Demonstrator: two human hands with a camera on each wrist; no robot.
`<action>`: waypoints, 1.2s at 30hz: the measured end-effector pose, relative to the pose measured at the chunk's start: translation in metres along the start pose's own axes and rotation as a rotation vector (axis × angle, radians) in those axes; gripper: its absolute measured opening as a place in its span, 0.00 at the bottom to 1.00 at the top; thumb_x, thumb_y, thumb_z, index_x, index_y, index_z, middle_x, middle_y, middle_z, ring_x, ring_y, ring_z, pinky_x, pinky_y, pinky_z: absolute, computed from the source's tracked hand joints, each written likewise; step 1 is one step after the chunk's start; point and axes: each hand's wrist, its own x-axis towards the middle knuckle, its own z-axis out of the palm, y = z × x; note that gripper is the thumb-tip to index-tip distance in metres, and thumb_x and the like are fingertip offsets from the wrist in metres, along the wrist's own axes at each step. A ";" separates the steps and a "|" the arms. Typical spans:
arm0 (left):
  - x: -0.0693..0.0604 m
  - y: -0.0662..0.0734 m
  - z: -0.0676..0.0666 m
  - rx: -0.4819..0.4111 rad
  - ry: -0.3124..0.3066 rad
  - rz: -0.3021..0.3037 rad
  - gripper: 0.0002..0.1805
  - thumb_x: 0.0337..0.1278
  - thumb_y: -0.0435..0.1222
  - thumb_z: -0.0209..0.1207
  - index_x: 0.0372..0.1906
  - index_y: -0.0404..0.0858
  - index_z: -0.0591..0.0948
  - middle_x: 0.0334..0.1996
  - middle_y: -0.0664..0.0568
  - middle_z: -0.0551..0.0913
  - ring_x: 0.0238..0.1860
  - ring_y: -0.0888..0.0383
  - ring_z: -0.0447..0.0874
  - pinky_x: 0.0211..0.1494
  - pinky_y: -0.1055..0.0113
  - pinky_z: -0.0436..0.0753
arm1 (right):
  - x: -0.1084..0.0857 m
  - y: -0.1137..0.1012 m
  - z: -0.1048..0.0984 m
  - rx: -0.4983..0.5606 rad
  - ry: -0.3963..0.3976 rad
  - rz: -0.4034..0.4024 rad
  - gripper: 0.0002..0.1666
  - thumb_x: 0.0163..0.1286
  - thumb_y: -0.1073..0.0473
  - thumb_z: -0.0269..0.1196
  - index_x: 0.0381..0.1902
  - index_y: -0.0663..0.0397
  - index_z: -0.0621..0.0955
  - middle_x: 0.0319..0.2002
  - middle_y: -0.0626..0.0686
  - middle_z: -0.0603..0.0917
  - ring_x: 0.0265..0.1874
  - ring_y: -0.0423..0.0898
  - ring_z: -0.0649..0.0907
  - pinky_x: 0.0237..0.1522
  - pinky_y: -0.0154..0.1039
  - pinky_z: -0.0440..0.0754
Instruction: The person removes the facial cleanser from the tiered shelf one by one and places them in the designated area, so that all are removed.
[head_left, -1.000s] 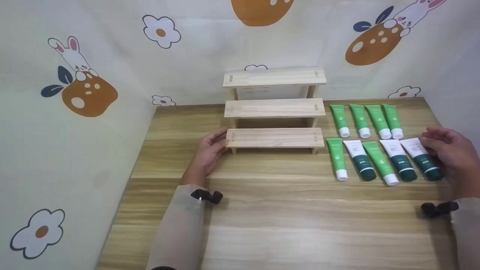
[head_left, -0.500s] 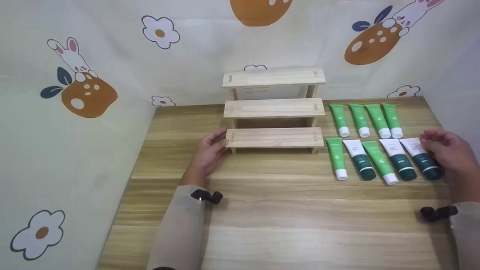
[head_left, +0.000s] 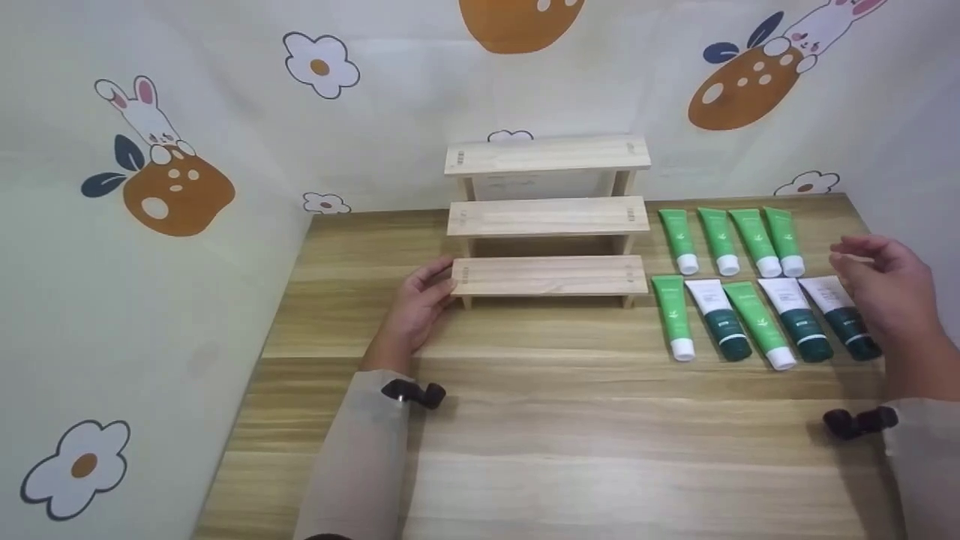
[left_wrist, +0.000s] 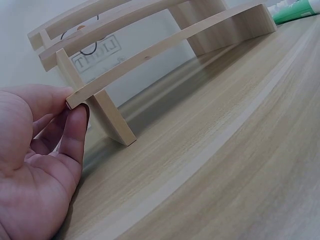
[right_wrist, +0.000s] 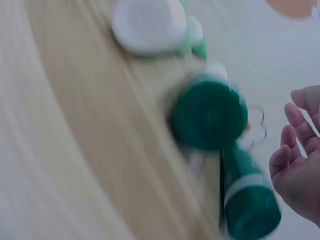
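A three-tier wooden shelf (head_left: 551,217) stands at the back of the table. My left hand (head_left: 421,304) pinches the left end of its lowest board (left_wrist: 150,52) between thumb and fingers, as the left wrist view shows closely. To the right of the shelf, squeeze tubes lie in two rows. The front row mixes green tubes (head_left: 673,311) with white and dark green ones (head_left: 795,315). Over the rightmost white and dark green tube (head_left: 847,322) hovers my right hand (head_left: 892,289), fingers loosely bent, holding nothing; it hides part of that tube's right side.
Behind the front row lie several green tubes (head_left: 718,238) with white caps. A patterned wall covering (head_left: 390,112) rises at the back and on the left. The wooden tabletop (head_left: 585,435) spreads in front of the shelf.
My right hand has lifted off the rightmost tube and shifted slightly up and left in the head view. The left hand, shelf and tubes stay put.
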 end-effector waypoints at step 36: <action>0.001 -0.001 0.002 -0.014 -0.007 0.010 0.29 0.71 0.23 0.59 0.75 0.31 0.73 0.73 0.42 0.75 0.52 0.61 0.85 0.53 0.70 0.86 | -0.046 -0.125 0.163 0.640 -0.247 -0.319 0.10 0.74 0.64 0.69 0.50 0.60 0.85 0.44 0.49 0.90 0.41 0.45 0.82 0.33 0.30 0.82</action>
